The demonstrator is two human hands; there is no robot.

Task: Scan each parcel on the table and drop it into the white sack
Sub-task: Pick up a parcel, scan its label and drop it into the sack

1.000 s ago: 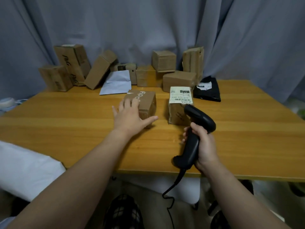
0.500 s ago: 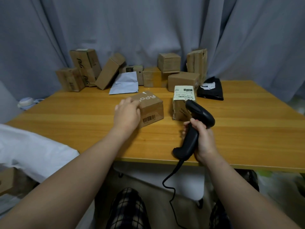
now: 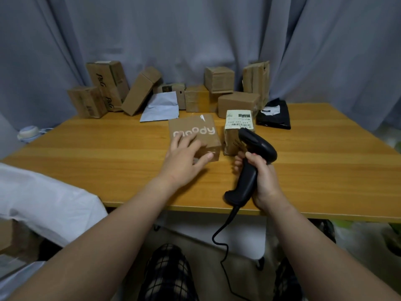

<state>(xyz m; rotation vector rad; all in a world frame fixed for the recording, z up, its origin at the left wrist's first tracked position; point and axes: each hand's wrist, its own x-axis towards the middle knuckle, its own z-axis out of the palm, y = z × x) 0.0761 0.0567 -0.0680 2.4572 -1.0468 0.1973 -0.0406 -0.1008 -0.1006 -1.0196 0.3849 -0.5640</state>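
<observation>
— Left hand first: where is it, and what has it got?

— On the head camera I see the left hand (image 3: 184,157) lying over the moody parcel (image 3: 195,123), about mid-table (image 3: 108,161). Its fingers are spread, fairly straight, on the top, with the thumb against the near face. The hand is slightly blurred. The printed word reads upright to me, left to right. The box sits flat, its longer side running across the table.

— And the right?

— The right hand (image 3: 263,181) is wrapped round the handle of the black scanner (image 3: 257,144), just right of that parcel. The handle stands near upright, leaning a little. The nose points away and leftward, at a labelled parcel (image 3: 238,120) just beside the moody one. The cable (image 3: 217,237) hangs below the table edge.

— The sack?

— The white sack (image 3: 43,200) sits off the table's near-left corner, well apart from both hands. More cartons (image 3: 219,79) line the far edge.
</observation>
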